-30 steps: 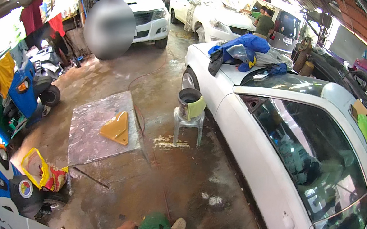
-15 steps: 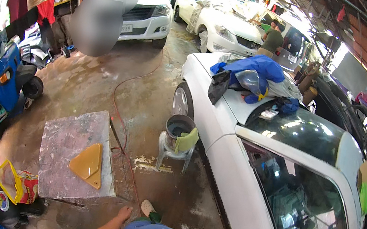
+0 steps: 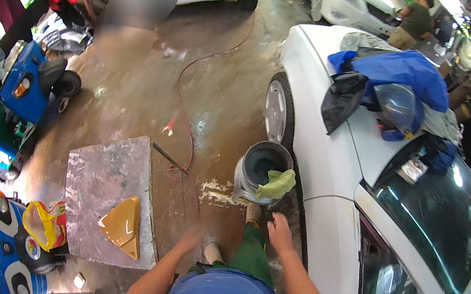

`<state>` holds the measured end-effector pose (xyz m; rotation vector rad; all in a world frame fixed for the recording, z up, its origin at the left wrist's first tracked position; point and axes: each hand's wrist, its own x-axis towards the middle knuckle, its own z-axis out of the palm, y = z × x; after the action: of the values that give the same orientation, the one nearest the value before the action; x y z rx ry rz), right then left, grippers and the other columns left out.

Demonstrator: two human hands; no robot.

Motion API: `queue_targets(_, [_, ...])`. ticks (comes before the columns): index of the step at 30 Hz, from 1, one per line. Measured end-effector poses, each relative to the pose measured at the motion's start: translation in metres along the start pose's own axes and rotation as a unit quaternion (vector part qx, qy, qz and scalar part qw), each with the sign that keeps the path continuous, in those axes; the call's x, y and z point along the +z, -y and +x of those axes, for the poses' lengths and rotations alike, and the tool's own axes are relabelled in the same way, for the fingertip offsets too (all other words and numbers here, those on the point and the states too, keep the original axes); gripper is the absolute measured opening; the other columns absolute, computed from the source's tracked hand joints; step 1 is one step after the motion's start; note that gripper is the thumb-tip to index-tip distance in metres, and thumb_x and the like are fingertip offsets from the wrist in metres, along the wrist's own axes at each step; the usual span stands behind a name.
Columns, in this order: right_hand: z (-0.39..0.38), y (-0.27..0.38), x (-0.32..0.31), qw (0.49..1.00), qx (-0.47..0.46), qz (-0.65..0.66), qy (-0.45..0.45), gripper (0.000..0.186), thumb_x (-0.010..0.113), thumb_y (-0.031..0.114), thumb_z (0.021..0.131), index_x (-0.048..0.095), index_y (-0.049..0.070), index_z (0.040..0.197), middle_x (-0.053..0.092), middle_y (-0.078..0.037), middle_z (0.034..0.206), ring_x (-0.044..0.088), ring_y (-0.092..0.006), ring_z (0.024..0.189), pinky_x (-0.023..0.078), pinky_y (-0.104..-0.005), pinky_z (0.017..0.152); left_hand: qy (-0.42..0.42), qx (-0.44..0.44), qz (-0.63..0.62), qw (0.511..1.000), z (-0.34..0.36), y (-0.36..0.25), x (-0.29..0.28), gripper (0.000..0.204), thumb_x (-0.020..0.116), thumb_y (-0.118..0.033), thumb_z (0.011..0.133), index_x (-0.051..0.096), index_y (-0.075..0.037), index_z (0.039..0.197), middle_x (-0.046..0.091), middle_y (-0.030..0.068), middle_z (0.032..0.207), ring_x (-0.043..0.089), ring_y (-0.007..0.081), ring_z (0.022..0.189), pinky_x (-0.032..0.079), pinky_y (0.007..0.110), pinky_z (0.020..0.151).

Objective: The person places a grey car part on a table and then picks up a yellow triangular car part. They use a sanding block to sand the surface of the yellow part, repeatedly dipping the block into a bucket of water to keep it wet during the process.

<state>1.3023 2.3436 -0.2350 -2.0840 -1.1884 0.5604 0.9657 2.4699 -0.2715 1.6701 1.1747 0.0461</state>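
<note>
My right hand (image 3: 279,233) hangs just this side of a dark bucket (image 3: 249,156), apart from it; its fingers look loosely curled, with nothing visible in them. The bucket holds dark liquid, and a yellow-green cloth (image 3: 277,184) drapes over its right rim. It stands on a pale plastic stool (image 3: 238,185). My left hand (image 3: 190,238) is smeared by motion, right of a paint-stained board-topped stand (image 3: 99,171). On the stand lies a glossy amber triangular panel (image 3: 123,225), untouched.
Along the right stands a pale car (image 3: 328,223) with a blue sheet (image 3: 410,76) heaped on its hood. A red hose (image 3: 183,71) crosses the wet floor. Blue vehicles (image 3: 30,81) line the left. A person (image 3: 415,21) in dark green is by a far white car.
My view has tilted down and the bucket appears closer. My right hand has come into view beside it. My left hand has swung and now blurs. The triangular panel stays on the stand.
</note>
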Motion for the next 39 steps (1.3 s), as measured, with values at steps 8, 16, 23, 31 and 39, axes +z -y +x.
queue_targets(8, [0.290, -0.046, 0.085, 0.978, -0.119, -0.113, 0.130, 0.032, 0.065, 0.024, 0.088, 0.064, 0.000, 0.109, 0.059, -0.021, 0.119, 0.059, -0.0388, 0.107, 0.050, -0.0491, 0.091, -0.088, -0.445, -0.160, 0.877, -0.127, 0.047, 0.037, 0.039, 0.052, -0.036, 0.098, 0.058, -0.003, 0.119, 0.066, 0.0132, 0.105, 0.063, 0.0252, 0.096, 0.051, 0.038, 0.078])
queue_targets(16, [0.398, -0.102, 0.189, 0.806, 0.078, -0.234, 0.538, 0.057, 0.067, 0.032, 0.087, 0.054, 0.004, 0.135, 0.048, -0.022, 0.144, 0.044, -0.0377, 0.133, 0.037, -0.0464, 0.110, -0.162, -0.559, -0.351, 0.734, -0.181, -0.028, 0.118, 0.039, 0.056, -0.029, 0.095, 0.058, -0.003, 0.123, 0.065, 0.0085, 0.098, 0.062, 0.0166, 0.086, 0.049, 0.029, 0.064])
queue_targets(23, [0.400, -0.096, 0.262, 0.789, 0.058, -0.228, 0.568, 0.061, 0.067, 0.033, 0.087, 0.050, 0.005, 0.139, 0.045, -0.020, 0.146, 0.040, -0.0362, 0.137, 0.032, -0.0453, 0.113, -0.159, -0.560, -0.335, 0.741, -0.129, -0.090, 0.129, 0.042, 0.055, -0.033, 0.097, 0.059, -0.002, 0.125, 0.067, 0.0109, 0.097, 0.063, 0.0166, 0.088, 0.050, 0.028, 0.068])
queue_targets(31, [0.373, -0.168, 0.188, 0.825, 0.091, -0.108, 0.547, 0.066, 0.067, 0.033, 0.087, 0.046, 0.007, 0.144, 0.042, -0.019, 0.150, 0.035, -0.0346, 0.141, 0.027, -0.0441, 0.117, -0.112, -0.411, -0.201, 0.882, 0.019, -0.118, 0.075, 0.046, 0.055, -0.030, 0.100, 0.053, 0.000, 0.135, 0.063, 0.0132, 0.121, 0.060, 0.0199, 0.112, 0.048, 0.033, 0.094])
queue_targets(39, [0.366, -0.143, 0.111, 0.861, 0.116, 0.015, 0.495, 0.058, 0.067, 0.039, 0.087, 0.057, 0.006, 0.133, 0.055, -0.019, 0.138, 0.053, -0.0362, 0.127, 0.040, -0.0424, 0.106, -0.049, -0.208, -0.387, 0.897, 0.228, -0.192, 0.092, 0.045, 0.050, -0.025, 0.103, 0.046, 0.000, 0.139, 0.055, 0.0143, 0.137, 0.055, 0.0222, 0.123, 0.045, 0.033, 0.102])
